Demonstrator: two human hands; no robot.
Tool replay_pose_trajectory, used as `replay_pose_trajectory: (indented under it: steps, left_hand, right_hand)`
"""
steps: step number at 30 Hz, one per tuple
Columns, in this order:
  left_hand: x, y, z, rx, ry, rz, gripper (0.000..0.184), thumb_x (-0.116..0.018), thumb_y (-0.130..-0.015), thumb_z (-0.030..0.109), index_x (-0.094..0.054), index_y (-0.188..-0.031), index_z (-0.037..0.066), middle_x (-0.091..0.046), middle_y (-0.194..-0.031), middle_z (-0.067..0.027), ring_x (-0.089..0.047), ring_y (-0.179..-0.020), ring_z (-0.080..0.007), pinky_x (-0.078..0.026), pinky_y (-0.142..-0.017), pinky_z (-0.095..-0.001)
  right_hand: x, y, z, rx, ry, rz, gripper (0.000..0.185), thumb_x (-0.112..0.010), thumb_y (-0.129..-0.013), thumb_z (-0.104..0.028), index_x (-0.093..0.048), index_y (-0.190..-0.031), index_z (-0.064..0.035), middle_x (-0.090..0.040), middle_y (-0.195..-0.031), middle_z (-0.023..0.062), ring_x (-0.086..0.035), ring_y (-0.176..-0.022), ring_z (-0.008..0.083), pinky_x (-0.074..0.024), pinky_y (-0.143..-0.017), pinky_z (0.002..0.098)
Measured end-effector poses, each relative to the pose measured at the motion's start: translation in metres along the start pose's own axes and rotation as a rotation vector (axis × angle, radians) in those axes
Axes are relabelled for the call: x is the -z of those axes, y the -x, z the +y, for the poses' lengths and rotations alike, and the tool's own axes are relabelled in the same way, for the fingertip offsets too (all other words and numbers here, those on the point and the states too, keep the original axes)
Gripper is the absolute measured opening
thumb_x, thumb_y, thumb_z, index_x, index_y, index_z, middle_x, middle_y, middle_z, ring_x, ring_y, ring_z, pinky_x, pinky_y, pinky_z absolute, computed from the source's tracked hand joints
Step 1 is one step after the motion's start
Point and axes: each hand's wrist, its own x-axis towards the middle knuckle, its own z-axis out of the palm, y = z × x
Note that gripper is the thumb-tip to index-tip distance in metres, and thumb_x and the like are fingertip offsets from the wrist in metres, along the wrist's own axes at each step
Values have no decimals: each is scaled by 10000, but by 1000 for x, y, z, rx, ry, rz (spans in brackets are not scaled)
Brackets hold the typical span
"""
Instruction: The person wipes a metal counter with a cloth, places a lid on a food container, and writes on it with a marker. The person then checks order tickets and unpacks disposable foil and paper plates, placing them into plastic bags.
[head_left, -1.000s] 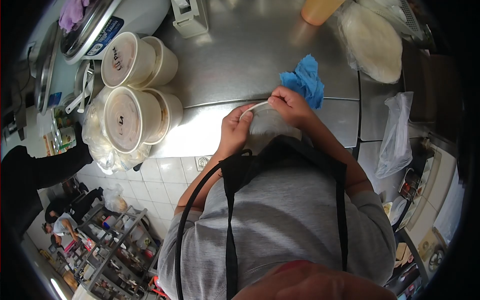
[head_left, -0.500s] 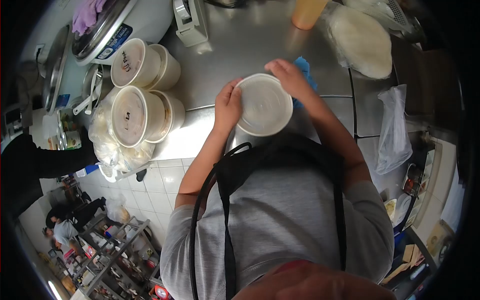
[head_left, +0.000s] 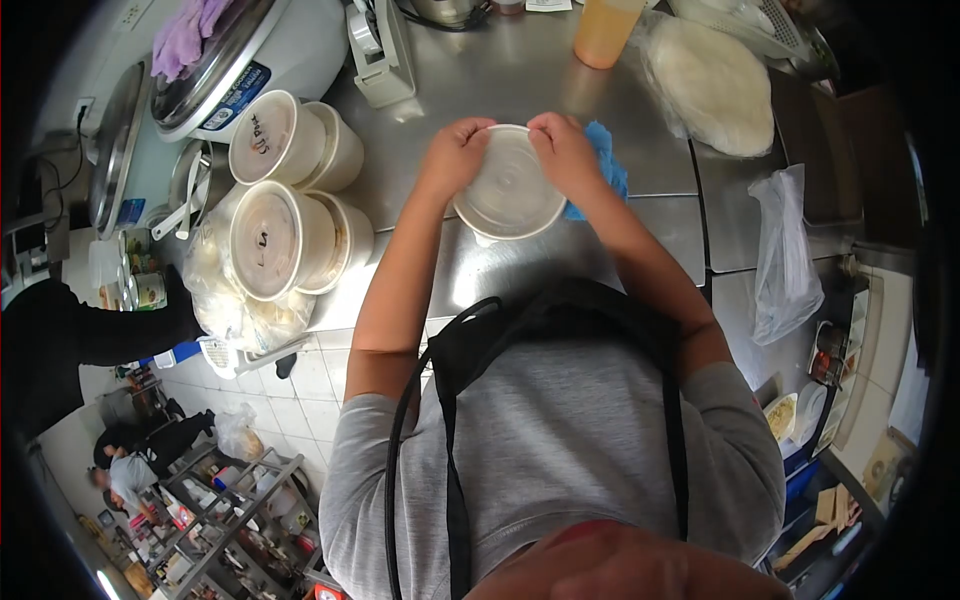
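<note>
A round white tub with a translucent lid [head_left: 508, 192] is in front of me over the steel counter. My left hand [head_left: 458, 158] grips its far left rim, with the thumb on the lid's edge. On the far right rim, my right hand [head_left: 566, 156] is closed in the same way. Just beyond the right wrist lies a crumpled blue cloth [head_left: 606, 165]. To the left, several lidded tubs stand in stacks; the front ones, a marked tub [head_left: 268, 240] and another marked tub [head_left: 265, 138], carry black handwriting.
A tape dispenser [head_left: 380, 65] and a cup of orange liquid [head_left: 606, 35] stand at the back. A large cooker [head_left: 290, 70] is at the far left, above a plastic bag [head_left: 215, 290]. Bagged white food [head_left: 708, 85] lies at the right. A dark sleeve [head_left: 130, 325] reaches in from the left.
My right hand has come down from above the tub onto its far right rim. My left hand has shifted up to the far left rim. The tub sits slightly farther left and away from me.
</note>
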Motion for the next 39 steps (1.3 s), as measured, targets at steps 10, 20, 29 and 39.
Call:
replay_pose_trajectory:
  steps: [10, 20, 29, 39]
  left_hand:
    - [-20, 18, -19, -33, 100, 333, 153, -404, -822, 96, -519, -826, -5, -522, -700, -39, -472, -643, -95, -401, -601, -232]
    - [-8, 11, -51, 136, 909, 398, 204, -425, -860, 244, -423, -982, 81, -497, -835, -16, -458, -742, -110, -380, -657, -239]
    - [74, -77, -58, 226, 861, 615, 138, -440, -832, 226, -493, -863, 103, -503, -715, 12, -452, -631, -75, -348, -528, -220]
    - [88, -93, -98, 148, 802, 447, 371, -407, -822, 393, -502, -885, 40, -563, -789, -54, -532, -672, -207, -413, -575, -274]
  right_hand:
    - [-7, -65, 2, 41, -166, -486, 141, -528, -732, -161, -555, -780, -31, -563, -720, 112, -527, -708, 229, -422, -638, 317]
    - [-155, -163, -64, -144, -50, -359, 443, -588, -641, -316, -567, -970, -20, -404, -1157, 181, -481, -975, 293, -379, -850, 326]
    - [-191, -198, -62, -454, -113, -310, 421, -478, -722, -412, -581, -963, -84, -535, -1015, 173, -508, -954, 324, -359, -855, 400]
    - [-104, -64, -125, -19, -574, -261, 190, -540, -766, -186, -512, -696, -12, -572, -645, 103, -547, -581, 216, -426, -548, 307]
